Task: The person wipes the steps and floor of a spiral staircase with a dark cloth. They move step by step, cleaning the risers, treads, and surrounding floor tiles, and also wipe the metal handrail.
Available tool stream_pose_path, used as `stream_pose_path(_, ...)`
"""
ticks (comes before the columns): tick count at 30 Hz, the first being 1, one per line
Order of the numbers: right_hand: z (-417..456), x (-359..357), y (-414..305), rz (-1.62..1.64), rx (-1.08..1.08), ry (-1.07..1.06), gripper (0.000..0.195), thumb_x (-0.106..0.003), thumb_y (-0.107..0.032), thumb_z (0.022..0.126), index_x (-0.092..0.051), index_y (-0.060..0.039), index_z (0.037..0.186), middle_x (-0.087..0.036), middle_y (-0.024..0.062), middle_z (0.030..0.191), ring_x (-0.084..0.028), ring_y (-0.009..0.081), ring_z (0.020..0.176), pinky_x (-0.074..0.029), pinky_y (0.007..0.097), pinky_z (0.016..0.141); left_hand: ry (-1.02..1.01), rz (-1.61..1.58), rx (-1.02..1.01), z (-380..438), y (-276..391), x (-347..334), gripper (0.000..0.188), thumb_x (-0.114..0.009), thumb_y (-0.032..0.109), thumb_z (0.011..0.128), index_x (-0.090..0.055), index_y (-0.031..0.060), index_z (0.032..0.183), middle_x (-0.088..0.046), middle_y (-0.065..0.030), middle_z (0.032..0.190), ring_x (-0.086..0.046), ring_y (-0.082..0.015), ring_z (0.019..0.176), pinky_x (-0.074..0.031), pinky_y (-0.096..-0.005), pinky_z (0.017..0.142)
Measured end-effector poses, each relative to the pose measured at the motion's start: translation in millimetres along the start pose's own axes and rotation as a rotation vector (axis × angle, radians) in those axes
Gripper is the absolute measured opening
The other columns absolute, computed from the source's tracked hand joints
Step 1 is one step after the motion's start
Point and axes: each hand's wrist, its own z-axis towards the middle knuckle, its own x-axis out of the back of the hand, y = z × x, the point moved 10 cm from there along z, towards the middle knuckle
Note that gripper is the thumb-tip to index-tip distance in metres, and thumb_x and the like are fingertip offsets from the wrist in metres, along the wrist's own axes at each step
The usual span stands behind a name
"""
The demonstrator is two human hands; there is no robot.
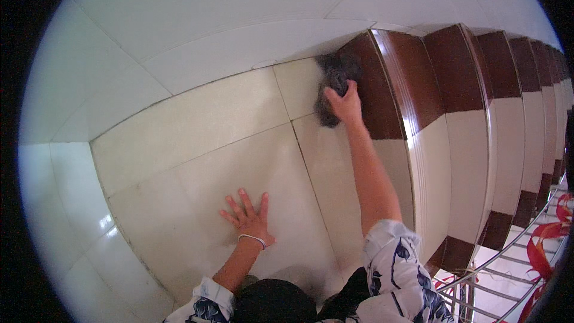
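A dark grey, crumpled cloth (334, 69) lies on the beige floor tiles, against the brown riser of the lowest visible stair and near the wall. My right hand (347, 103) grips it from above, with thumb and forefinger spread over it; the other fingers are hard to make out. Palm down, my left hand (249, 220) rests on the tiled floor (188, 188) with its fingers apart and nothing in it. A thin pale bracelet (252, 238) circles the left wrist.
Brown and cream tiled stairs (430, 85) rise to the right, their edges shiny. A metal railing (497, 260) with red ribbon-like decorations (540, 251) runs at the lower right. White wall tiles (202, 9) bound the floor at the top, and more wall tiles (76, 215) stand at the left.
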Motion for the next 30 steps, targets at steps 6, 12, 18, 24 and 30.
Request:
stream_pose_path(6, 75, -51, -6, -0.576, -0.074, -0.109, 0.087, -0.076, -0.044, 0.068, -0.042, -0.0118, 0.141, -0.057, 0.0171, 0.130, -0.054, 0.0339, 0.122, -0.042, 0.0448, 0.101, 0.000, -0.067, -0.029, 5, 1, -8, 0.131, -0.084, 0.050, 0.055, -0.001, 0.0306, 0.154, 0.019, -0.0333, 0.152, 0.020, -0.0644, 0.132, 0.009, -0.0829, 0.093)
stream_pose_path(12, 27, -98, -55, -0.565, 0.032, -0.273, 0.074, -0.073, -0.040, 0.067, -0.053, -0.0189, 0.135, -0.059, 0.0088, 0.130, -0.047, 0.0334, 0.127, -0.034, 0.0590, 0.104, 0.039, -0.063, -0.048, 4, -3, -13, 0.134, -0.085, 0.054, 0.052, -0.002, 0.0271, 0.154, 0.020, -0.0357, 0.151, 0.022, -0.0652, 0.131, 0.009, -0.0843, 0.091)
stream_pose_path(18, -177, -260, -197, -0.603, 0.835, -0.526, 0.036, -0.073, -0.026, 0.065, -0.069, -0.0219, 0.101, -0.065, 0.0035, 0.108, -0.054, 0.0284, 0.111, -0.040, 0.0529, 0.085, 0.164, -0.213, -0.189, 10, 15, -17, 0.123, -0.081, 0.050, 0.058, -0.007, 0.0300, 0.154, 0.013, -0.0334, 0.154, 0.016, -0.0635, 0.134, 0.014, -0.0811, 0.093)
stream_pose_path(24, -250, -256, -232, -0.022, 0.818, -0.682, 0.036, -0.073, -0.020, 0.063, -0.064, -0.0168, 0.098, -0.063, 0.0066, 0.103, -0.055, 0.0319, 0.104, -0.041, 0.0504, 0.085, 0.067, -0.376, -0.294, 41, -3, -70, 0.125, -0.080, 0.054, 0.060, -0.001, 0.0303, 0.154, 0.016, -0.0312, 0.154, 0.016, -0.0631, 0.134, 0.010, -0.0823, 0.094)
stream_pose_path(30, -18, -46, -85, 0.032, 0.280, 0.066, 0.063, -0.061, -0.012, 0.079, -0.038, -0.0032, 0.137, -0.058, 0.0260, 0.121, -0.058, 0.0378, 0.111, -0.048, 0.0459, 0.090, -0.013, -0.059, -0.025, 6, -6, -15, 0.136, -0.085, 0.056, 0.053, 0.001, 0.0264, 0.154, 0.024, -0.0350, 0.150, 0.023, -0.0660, 0.129, 0.007, -0.0844, 0.091)
